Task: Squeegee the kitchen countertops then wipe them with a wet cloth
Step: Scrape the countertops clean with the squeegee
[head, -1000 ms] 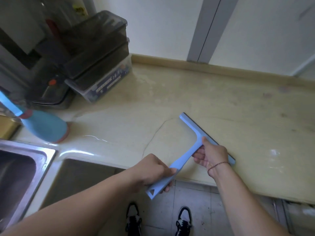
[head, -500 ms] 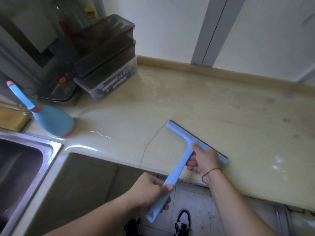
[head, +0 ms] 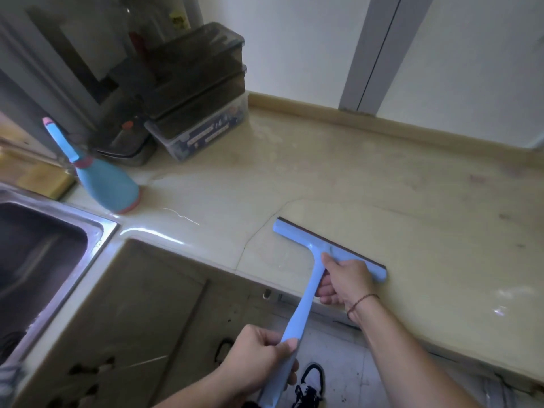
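Observation:
A light blue squeegee (head: 306,242) lies with its dark rubber blade flat on the beige countertop (head: 368,184), close to the counter's front edge. My right hand (head: 346,282) grips the handle just below the blade head, a thin cord around its wrist. My left hand (head: 262,363) is closed around the lower end of the handle, out past the counter edge and above the floor. A thin line of water runs across the counter from the blade's left end. No cloth is in view.
A blue bottle-shaped brush holder (head: 103,181) stands near the steel sink (head: 44,251) at the left. Stacked dark-lidded boxes (head: 197,92) and a dark appliance (head: 123,139) fill the back left corner. Below the counter are cabinet fronts (head: 132,319), floor tiles and my shoes (head: 309,384).
The squeegee has been pulled toward the front edge of the counter, and its blade has turned flatter across the view. Both hands kept their grip and drew back with it.

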Tool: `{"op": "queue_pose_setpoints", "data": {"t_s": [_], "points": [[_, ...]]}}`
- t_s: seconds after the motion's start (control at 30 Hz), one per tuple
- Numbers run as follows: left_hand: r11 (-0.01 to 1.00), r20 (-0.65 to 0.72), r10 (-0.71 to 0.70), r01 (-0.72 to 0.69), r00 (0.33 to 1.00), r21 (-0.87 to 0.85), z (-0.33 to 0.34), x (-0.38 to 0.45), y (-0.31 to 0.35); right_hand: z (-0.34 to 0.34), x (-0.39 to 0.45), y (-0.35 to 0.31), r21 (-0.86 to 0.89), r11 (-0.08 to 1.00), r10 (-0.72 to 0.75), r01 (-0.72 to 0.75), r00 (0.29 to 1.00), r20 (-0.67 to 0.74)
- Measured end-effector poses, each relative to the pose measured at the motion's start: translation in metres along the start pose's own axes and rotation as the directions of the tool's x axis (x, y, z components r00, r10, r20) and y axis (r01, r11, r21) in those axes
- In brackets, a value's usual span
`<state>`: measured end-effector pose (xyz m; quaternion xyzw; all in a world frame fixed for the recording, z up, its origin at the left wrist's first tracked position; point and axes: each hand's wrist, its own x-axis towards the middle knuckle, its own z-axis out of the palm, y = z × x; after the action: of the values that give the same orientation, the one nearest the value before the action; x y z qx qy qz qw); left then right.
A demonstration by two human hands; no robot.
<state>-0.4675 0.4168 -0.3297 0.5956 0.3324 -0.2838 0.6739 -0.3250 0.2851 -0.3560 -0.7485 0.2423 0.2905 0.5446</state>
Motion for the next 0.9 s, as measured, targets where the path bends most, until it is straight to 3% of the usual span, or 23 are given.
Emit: {"op": "queue_pose_setpoints", "data": {"t_s": [0.57,0.9], "points": [[0.997,0.013,0.07,-0.07,0.997,-0.029,0.041,-0.027,-0.035,-0.023,-0.013,0.021,-0.183,0.982,-0.027,0.049,0.992,0.121],[0.973,-0.065,0.166,-0.175,0.984,-0.152,-0.008,0.005,0.034,0.023,0.015,-0.08,-0.169,0.964,-0.18,0.207,0.97,0.166]]}}
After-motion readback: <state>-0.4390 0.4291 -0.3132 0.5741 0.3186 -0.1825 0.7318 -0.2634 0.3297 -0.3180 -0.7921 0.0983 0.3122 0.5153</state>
